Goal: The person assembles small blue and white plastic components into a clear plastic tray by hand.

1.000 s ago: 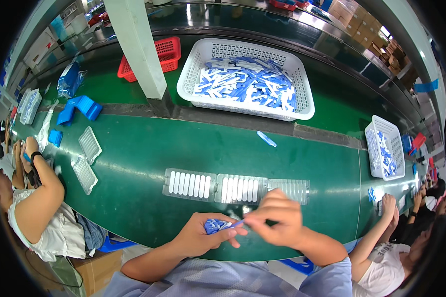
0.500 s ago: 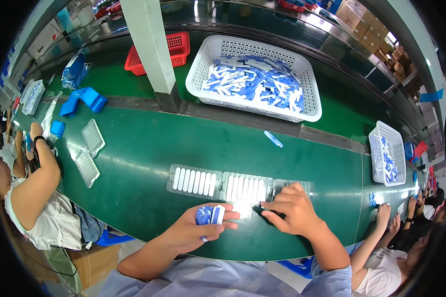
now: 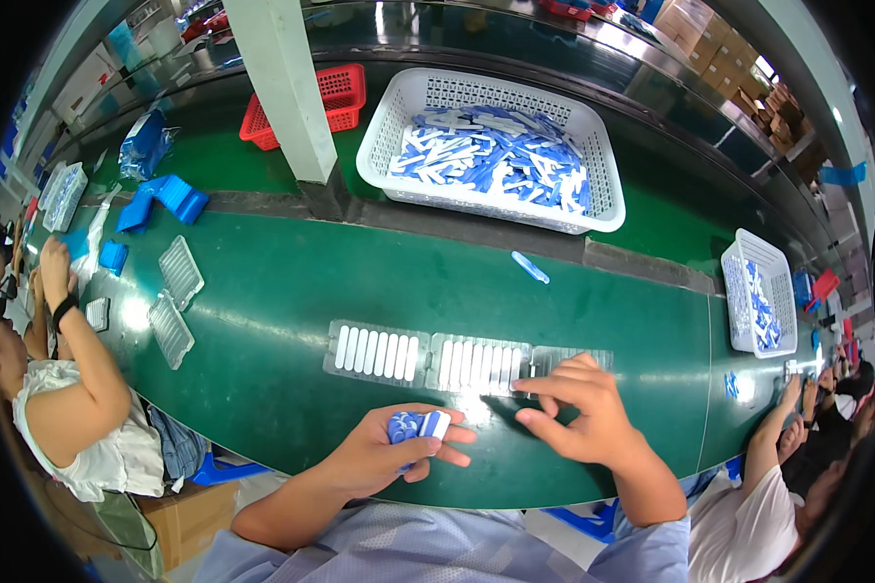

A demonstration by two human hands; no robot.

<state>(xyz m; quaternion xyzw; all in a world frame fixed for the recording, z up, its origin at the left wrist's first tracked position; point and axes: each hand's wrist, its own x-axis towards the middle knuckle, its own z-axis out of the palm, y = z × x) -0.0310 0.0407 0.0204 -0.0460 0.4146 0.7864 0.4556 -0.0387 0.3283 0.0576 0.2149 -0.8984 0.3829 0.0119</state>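
My left hand (image 3: 371, 455) is closed round a bundle of short blue-and-white sticks (image 3: 420, 426) with rounded ends, above the table's near edge. My right hand (image 3: 588, 416) holds nothing visible; its thumb and index finger are apart. That index fingertip is at the near right corner of the middle clear plastic tray (image 3: 435, 377). White sticks lie side by side in this tray and in the left clear tray (image 3: 332, 365). A third clear tray (image 3: 595, 358) lies partly hidden behind my right hand, so its contents are hard to make out.
Past the trays lies one loose stick (image 3: 530, 267). A big white basket (image 3: 608, 220) full of sticks stands behind it, a smaller white basket (image 3: 739, 335) at right. Left are empty clear trays (image 3: 172, 332), blue boxes (image 3: 180, 197) and a post (image 3: 280, 97). People sit on both sides.
My right thumb and index finger have spread further apart, and the hand has lifted slightly. The bundle in my left hand has turned a little. The co-worker at left has raised a hand.
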